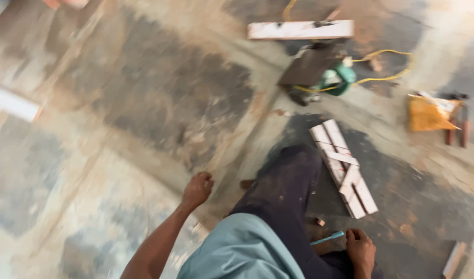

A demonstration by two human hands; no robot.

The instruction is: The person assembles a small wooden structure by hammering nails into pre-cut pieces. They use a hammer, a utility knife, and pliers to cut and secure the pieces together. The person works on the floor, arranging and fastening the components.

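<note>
Head view, blurred: left arm stretches down and forward, left hand (198, 189) curled into a loose fist, empty, above the floor (118, 129). Right hand (360, 250) is low by the dark trouser leg (286, 191), fingers pinched around a light-blue pencil (327, 238). Wooden slats (343, 168) lie on the floor just beyond.

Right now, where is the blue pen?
The blue pen is low in the head view, held in the right hand, just below the wooden slat frame lying on the floor.

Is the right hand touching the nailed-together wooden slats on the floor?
Apart. The head view shows the right hand, holding a blue pen, with bare floor between it and the wooden slats.
</note>
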